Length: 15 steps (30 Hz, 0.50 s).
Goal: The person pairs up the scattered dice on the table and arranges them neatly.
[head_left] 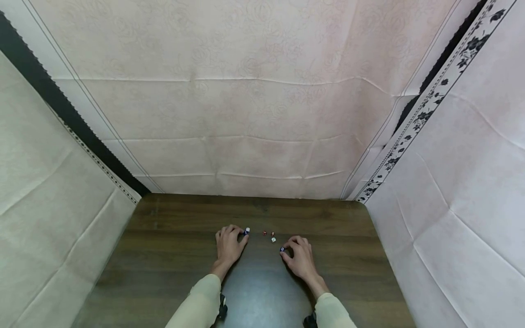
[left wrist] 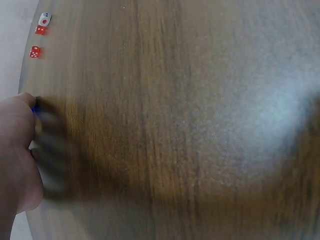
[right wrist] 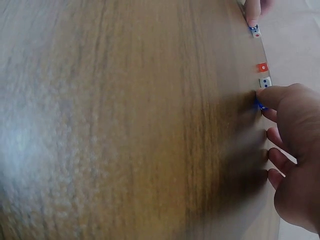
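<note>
My left hand [head_left: 229,247] pinches a blue die [head_left: 246,233] between thumb and fingertips at the left of a small group of dice. A white die [head_left: 248,229] is right against that blue die; whether beside or behind it, I cannot tell. In the left wrist view, only a sliver of the blue die [left wrist: 35,108] shows past the left hand. On the other side, my right hand [head_left: 301,258] pinches a second blue die [head_left: 282,249] with thumb and index finger, low at the table top. The right wrist view shows this blue die [right wrist: 261,105] partly covered by the thumb.
Between the hands lie two red dice, one left [head_left: 264,233] and one right [head_left: 272,233], with a white die [head_left: 273,239] just nearer. The wooden table [head_left: 180,273] has patterned pale cloth [head_left: 254,114] hanging behind it and at both sides.
</note>
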### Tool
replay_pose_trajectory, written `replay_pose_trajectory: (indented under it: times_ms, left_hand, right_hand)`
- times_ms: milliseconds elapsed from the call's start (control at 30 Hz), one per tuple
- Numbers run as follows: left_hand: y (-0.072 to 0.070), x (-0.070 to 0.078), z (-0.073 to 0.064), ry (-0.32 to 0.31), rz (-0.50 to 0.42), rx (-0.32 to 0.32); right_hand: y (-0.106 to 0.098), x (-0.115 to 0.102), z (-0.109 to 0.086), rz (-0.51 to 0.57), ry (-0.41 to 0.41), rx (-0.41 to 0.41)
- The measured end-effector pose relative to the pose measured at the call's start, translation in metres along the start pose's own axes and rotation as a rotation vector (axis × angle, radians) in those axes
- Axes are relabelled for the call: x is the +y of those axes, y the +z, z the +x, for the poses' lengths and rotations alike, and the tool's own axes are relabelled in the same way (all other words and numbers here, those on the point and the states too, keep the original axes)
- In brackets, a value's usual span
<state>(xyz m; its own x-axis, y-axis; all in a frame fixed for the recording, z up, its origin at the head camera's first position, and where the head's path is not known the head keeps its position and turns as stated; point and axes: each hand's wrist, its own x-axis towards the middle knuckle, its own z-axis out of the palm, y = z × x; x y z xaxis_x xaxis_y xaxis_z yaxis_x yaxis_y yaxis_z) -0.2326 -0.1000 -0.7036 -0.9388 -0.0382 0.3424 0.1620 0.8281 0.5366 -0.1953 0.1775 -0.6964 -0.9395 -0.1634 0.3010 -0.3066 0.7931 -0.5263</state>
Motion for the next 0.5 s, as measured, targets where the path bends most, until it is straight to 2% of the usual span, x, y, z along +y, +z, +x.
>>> replay_pose_trajectory:
  times_ms: [500]
  left_hand:
    - [-0.0031,0.0009,0.0011,-0.012,0.003,-0.033]
  right_hand:
    - [-0.0004,0.0003,-0.0017,-0.001,-0.008,0.012]
